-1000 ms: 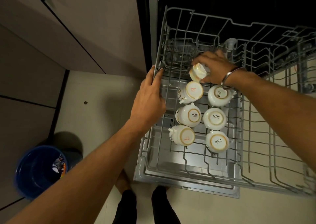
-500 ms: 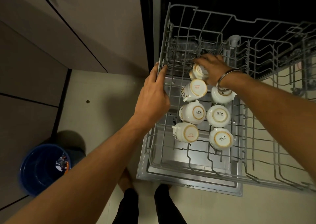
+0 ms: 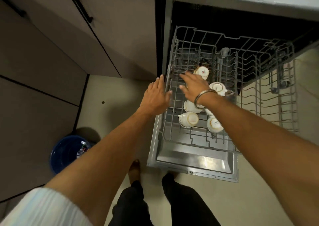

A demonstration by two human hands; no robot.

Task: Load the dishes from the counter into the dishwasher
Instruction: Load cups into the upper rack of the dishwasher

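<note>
The right hand [image 3: 193, 86] hovers flat, fingers straight and empty, over the rack [image 3: 174, 74]. The farthest cup [image 3: 202, 72] sits upturned in the rack just beyond its fingertips. The left hand [image 3: 155, 96], fingers extended, rests at the rack's left rim.

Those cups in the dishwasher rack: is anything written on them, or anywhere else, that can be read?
"ISTO": partial dark letters on the base of the nearest right cup; the forearm hides the rest.
Cup by the wrist: dark print, too blurred to read.
Farthest cup: small mark, unreadable.
No other text visible.
</note>
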